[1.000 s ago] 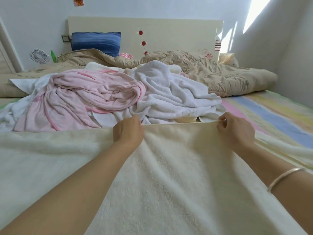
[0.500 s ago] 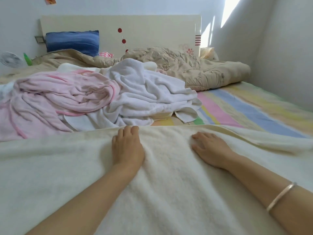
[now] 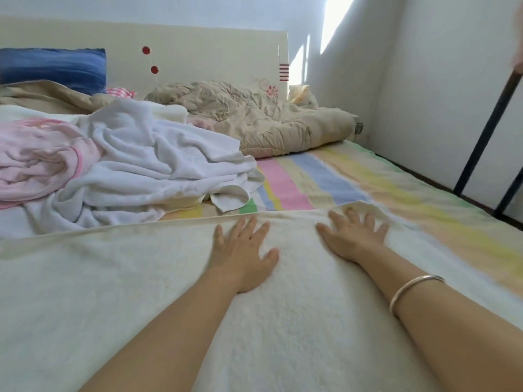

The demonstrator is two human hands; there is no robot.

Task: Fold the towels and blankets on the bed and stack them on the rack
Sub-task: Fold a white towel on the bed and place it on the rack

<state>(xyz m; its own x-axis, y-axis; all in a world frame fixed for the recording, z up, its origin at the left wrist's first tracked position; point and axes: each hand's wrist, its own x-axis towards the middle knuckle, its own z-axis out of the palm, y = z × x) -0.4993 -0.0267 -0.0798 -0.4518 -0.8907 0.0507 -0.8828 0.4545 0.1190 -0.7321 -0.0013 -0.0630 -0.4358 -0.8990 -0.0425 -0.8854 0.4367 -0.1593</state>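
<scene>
While left hand (image 3: 244, 251) presses, blanket (image 3: 113, 284) (cropped) sprawls

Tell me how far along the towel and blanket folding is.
Early. Done: the cream blanket lies spread out on the bed. In hand: left hand and right hand press flat on it near its far edge. Left: the white towel and pink towel lie crumpled behind; no folded stack shows.

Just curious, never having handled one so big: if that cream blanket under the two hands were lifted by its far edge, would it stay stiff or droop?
Probably droop: the cream blanket lies limp, following the bed. Its thick fluffy pile looks fairly heavy for cloth. Likely not slippery: the left hand and right hand rest flat on that pile.
</scene>
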